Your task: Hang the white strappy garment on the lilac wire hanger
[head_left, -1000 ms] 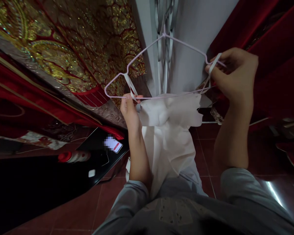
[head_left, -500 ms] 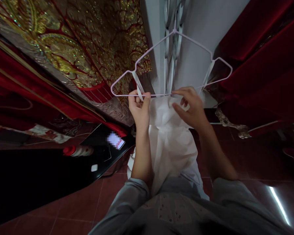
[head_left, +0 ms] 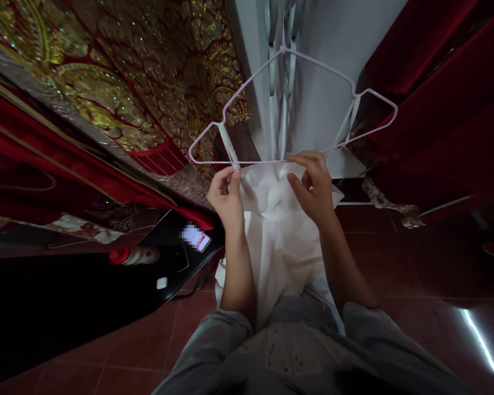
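A pale pink hanger (head_left: 318,63) hangs upright in front of me, with a white strap looped at each of its side notches. From these straps a white garment (head_left: 280,236) hangs down toward my lap. Just below the hanger's bottom bar, my left hand (head_left: 227,197) pinches the left strap (head_left: 228,144) between thumb and fingers. My right hand (head_left: 315,186) is near the middle of the bar, thumb and fingers apart, its index fingertip at the bar. The right strap (head_left: 353,118) runs from its notch down behind the bar, away from my hands.
Gold sequined and red garments (head_left: 148,66) hang at the left, dark red ones (head_left: 444,109) at the right. A black table (head_left: 86,307) at the lower left holds a red-capped bottle (head_left: 135,255), a phone (head_left: 195,237) and a small white case (head_left: 162,283).
My left hand has slid down off the hanger's bottom bar and slightly left along the strap. My right forearm has swung inward. The hanger's right end has shifted slightly right and up.
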### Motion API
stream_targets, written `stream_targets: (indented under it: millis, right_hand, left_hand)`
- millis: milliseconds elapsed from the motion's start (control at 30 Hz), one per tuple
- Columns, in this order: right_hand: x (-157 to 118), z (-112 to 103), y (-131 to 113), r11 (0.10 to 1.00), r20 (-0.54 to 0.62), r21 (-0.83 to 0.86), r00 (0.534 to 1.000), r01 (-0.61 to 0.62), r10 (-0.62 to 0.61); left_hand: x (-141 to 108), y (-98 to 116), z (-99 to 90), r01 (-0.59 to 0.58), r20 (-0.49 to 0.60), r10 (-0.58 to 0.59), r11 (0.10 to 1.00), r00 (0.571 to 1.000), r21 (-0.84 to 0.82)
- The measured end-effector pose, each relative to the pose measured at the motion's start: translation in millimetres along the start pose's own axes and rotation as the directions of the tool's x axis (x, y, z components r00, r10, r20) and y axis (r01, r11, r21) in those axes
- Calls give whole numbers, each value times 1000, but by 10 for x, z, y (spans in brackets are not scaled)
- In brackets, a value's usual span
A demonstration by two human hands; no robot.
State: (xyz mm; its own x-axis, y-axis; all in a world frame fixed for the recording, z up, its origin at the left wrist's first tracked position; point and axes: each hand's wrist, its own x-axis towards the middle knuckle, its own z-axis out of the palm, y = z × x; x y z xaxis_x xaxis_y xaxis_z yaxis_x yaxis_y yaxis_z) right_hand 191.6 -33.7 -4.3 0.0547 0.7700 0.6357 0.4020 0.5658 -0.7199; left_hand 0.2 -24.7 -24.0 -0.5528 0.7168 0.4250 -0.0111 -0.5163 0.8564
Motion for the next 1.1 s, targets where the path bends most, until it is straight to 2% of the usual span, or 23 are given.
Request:
stream_targets:
  millis: [100,167,233,300,333,400,467,500,567,633,700,767,833,867,900,967,1000,1033,1100]
  right_hand:
    - [-20,4,5,1000,-3,-11,1000,8,-8]
    - [-25,0,-1,1000,0,-9,1000,17,-17]
    - [-23,-2,-8,1000,12,-10,1000,22,-22]
    - [-18,-3,-7,1000,23,-14,999,27,-27]
    - [-15,-4,-1,999,25,-14,999,29,-29]
    - [-10,-6,19,999,20,-10,999,31,-31]
    - [-6,-8,43,1000,9,-10,1000,29,-29]
    - [-5,-7,51,1000,9,-13,1000,24,-24]
    - [-3,3,47,1000,20,-20,1000,16,-15]
    - [-6,24,19,1000,38,-14,999,6,-6]
    - [-21,42,-15,1000,51,7,999,-2,2]
    - [-54,34,-12,999,49,45,999,4,-6]
    - [-98,-19,64,996,-38,84,999,35,-32]
    - [-118,-62,133,995,-140,91,990,45,-31]
    - [-131,-113,216,996,-259,86,966,31,-8]
    - [-131,-219,388,996,-457,63,886,-56,78]
    - [-117,-263,458,992,-494,55,860,-113,125]
    - [-95,-294,504,985,-476,52,863,-165,169]
    - [-41,-308,512,973,-348,53,909,-223,227]
  left_hand:
    - [64,388,-25,148,221,-116,980,968,-136]
    - [201,662,-10,286,349,-210,941,913,-183]
    - [397,868,-1,392,408,-262,877,875,-277]
    - [599,946,-22,396,359,-261,833,896,-385]
    - [682,930,-48,363,287,-257,829,923,-426]
    - [778,806,-120,246,65,-243,863,968,-442]
    - [761,613,-194,161,-139,-230,909,963,-385]
    - [712,513,-219,165,-182,-240,922,953,-350]
    - [557,349,-222,250,-142,-303,920,942,-303]
    - [370,262,-151,356,32,-361,894,932,-274]
    - [204,257,-29,398,219,-347,880,912,-261]
    - [95,306,98,387,323,-293,879,900,-278]
    - [50,369,187,358,328,-254,881,910,-310]
    - [45,393,211,344,314,-243,882,918,-323]
    - [49,409,224,330,298,-233,882,926,-336]
    - [60,412,228,313,276,-222,884,935,-349]
    - [62,402,227,310,272,-221,883,937,-351]
    - [58,388,229,310,268,-222,883,938,-354]
    - [35,356,243,312,257,-229,881,939,-354]
